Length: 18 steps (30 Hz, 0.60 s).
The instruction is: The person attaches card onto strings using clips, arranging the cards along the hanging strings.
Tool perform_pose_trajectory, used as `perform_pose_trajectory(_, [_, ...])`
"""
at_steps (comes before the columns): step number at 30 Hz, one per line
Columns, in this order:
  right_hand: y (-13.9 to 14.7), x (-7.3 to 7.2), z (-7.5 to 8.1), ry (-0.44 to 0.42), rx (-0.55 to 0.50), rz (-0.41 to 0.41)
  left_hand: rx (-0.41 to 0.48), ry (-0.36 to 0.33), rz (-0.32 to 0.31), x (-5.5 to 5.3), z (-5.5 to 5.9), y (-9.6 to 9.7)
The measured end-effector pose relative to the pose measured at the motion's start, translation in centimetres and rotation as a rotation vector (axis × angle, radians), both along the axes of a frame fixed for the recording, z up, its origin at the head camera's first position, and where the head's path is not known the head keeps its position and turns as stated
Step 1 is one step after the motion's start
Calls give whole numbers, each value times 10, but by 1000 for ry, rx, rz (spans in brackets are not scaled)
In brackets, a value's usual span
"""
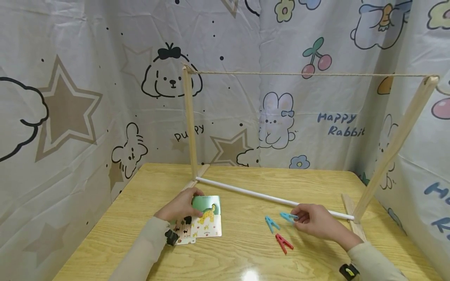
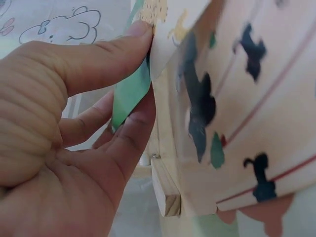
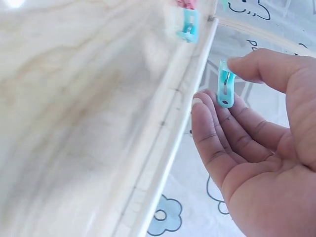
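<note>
My left hand (image 1: 180,206) pinches a picture card (image 1: 211,228) with a green top and a yellow spotted animal, its thumb on the front. In the left wrist view the card's green edge (image 2: 129,96) sits between thumb and fingers. Partly beneath that card shows a second card (image 1: 185,234) with dark animal figures. My right hand (image 1: 316,221) holds a blue clothespin (image 1: 286,216) between thumb and fingers; the right wrist view shows this clothespin (image 3: 225,86) at the fingertips. Another blue clothespin (image 1: 272,224) and a red clothespin (image 1: 284,243) lie on the table close by.
A wooden frame stands on the table (image 1: 239,249), with a left post (image 1: 190,125) and a slanted right post (image 1: 397,144). Twine (image 1: 281,73) stretches between the post tops. A white rod (image 1: 246,191) joins the bases. A printed curtain (image 1: 225,35) hangs behind.
</note>
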State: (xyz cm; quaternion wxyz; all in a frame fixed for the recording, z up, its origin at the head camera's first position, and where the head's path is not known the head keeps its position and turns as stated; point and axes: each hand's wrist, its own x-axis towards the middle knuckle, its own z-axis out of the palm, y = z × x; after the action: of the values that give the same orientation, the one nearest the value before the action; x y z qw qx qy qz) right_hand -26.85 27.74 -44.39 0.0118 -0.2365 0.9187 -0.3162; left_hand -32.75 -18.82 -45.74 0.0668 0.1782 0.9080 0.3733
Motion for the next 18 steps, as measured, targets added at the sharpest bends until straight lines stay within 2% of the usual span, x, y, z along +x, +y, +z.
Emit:
perform_pose_trajectory(8, [-7, -5, 24, 56, -10, -36, 134, -32, -37, -5, 5, -5])
perform_pose_trajectory(10, [-8, -6, 30, 65, -24, -45, 170, -59, -48, -6, 6, -6])
perform_pose_trajectory(18, [-15, -9, 57, 106, -72, -72, 297, -118, -127, -10, 20, -10])
